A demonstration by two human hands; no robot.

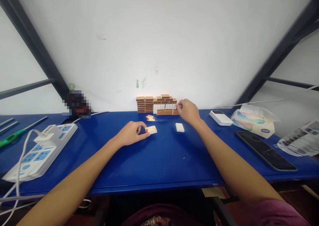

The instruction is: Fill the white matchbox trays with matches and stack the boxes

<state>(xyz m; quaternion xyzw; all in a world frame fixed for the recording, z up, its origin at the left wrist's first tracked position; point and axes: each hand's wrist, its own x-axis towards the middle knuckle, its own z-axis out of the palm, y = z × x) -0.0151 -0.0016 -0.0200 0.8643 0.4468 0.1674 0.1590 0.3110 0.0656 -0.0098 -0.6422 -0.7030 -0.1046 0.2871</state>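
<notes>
My left hand (133, 133) pinches the edge of a small white matchbox tray (155, 129) with several red-tipped matches in it, low over the blue desk. A loose heap of matches (150, 118) lies just behind it. My right hand (188, 110) has its thumb and fingertips together at the right end of a wall of stacked brown matchboxes (145, 105). Thin pale sticks, apparently matches, stand in a row along the front of this stack. Whatever is between the right fingertips is too small to make out. A white box-like piece (179, 127) lies in front of the right hand.
On the left are a power strip (50, 149) with a plugged-in charger and a green-handled tool (12, 139). A white device (220, 118), a tissue pack (256, 119) and a dark phone (265, 150) lie at the right. A white wall stands behind the desk (159, 166).
</notes>
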